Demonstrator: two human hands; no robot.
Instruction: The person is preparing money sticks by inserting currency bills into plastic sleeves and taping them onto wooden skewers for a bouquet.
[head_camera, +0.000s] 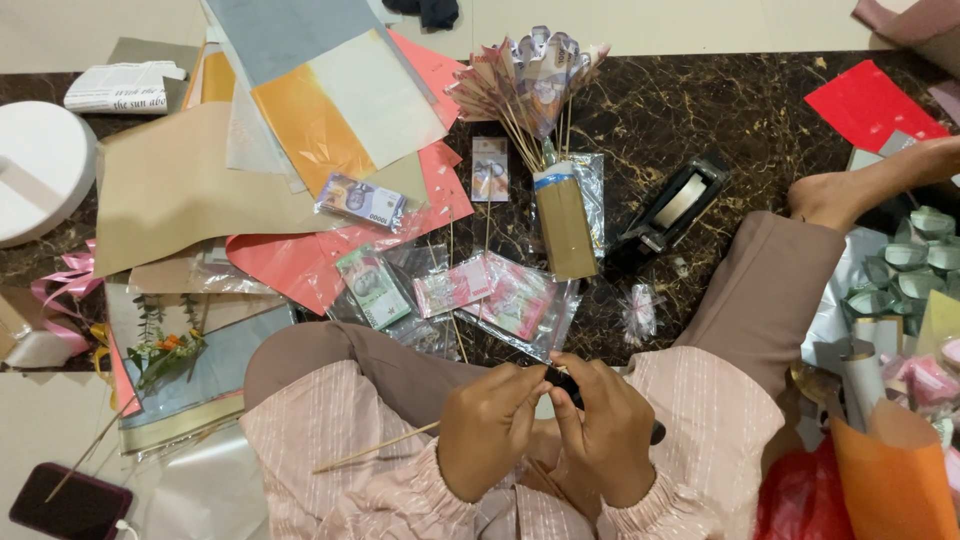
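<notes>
A small dark object (562, 380) is pinched between both closed hands over the lap, left hand (490, 428) and right hand (608, 430) touching, a thin wooden skewer (375, 448) lying leftward beneath the left hand.

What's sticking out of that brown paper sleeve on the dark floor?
The brown paper sleeve holds thin wooden sticks topped with folded banknotes, fanned like a bouquet. The sticks' lower ends are hidden inside the sleeve.
</notes>
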